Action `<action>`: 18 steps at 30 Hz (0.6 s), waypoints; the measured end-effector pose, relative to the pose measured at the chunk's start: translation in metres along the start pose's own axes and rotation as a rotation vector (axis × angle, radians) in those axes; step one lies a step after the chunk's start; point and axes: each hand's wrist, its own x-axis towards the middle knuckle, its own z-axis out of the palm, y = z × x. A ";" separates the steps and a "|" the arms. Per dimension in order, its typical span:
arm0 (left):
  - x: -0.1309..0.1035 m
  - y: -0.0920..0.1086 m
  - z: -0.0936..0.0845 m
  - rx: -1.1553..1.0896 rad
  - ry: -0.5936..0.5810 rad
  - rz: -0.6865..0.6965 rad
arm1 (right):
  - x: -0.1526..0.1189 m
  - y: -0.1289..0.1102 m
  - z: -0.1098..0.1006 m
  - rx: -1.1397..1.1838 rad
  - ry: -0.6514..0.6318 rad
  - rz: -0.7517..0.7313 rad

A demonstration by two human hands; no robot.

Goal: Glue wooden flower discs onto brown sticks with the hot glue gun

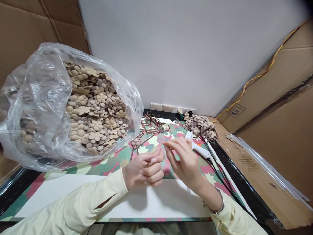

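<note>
My left hand (148, 168) is closed, its fingers curled and its thumb pressed against the forefinger. Whatever it may hold at the fingertips is too small to make out. Just to its right, my right hand (183, 160) has its thumb and fingertips drawn together in a pinch, almost meeting the left fingertips. I cannot tell what lies in that pinch. Behind the right hand lies a white glue gun (201, 150) with a black cord. Beyond the left hand, a small flower piece (136, 142) rests beside thin brown cords (153, 124).
A large clear plastic bag (44, 94) full of beige flower pieces (97, 107) stands at left. Flowers with brown stems (200, 125) are piled at back right. White paper (73, 186) covers the camouflage-patterned mat (112, 163). Cardboard (276, 130) borders the right side.
</note>
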 end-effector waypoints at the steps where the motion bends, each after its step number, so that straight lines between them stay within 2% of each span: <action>1: 0.000 0.000 -0.001 0.032 0.003 -0.002 | 0.001 0.001 -0.002 0.091 0.014 0.095; 4: 0.001 0.006 -0.003 0.258 0.066 0.004 | 0.006 0.004 -0.010 0.442 -0.052 0.450; 7: 0.001 0.017 -0.002 0.716 0.269 0.069 | 0.010 0.006 -0.017 0.745 -0.158 0.653; 9: 0.000 0.022 0.001 1.005 0.394 0.131 | 0.011 0.007 -0.020 0.895 -0.180 0.685; 12: -0.001 0.023 0.009 1.256 0.441 0.211 | 0.011 0.007 -0.021 1.063 -0.201 0.695; 18: -0.001 0.016 0.019 1.382 0.436 0.311 | 0.008 0.008 -0.015 1.185 -0.283 0.708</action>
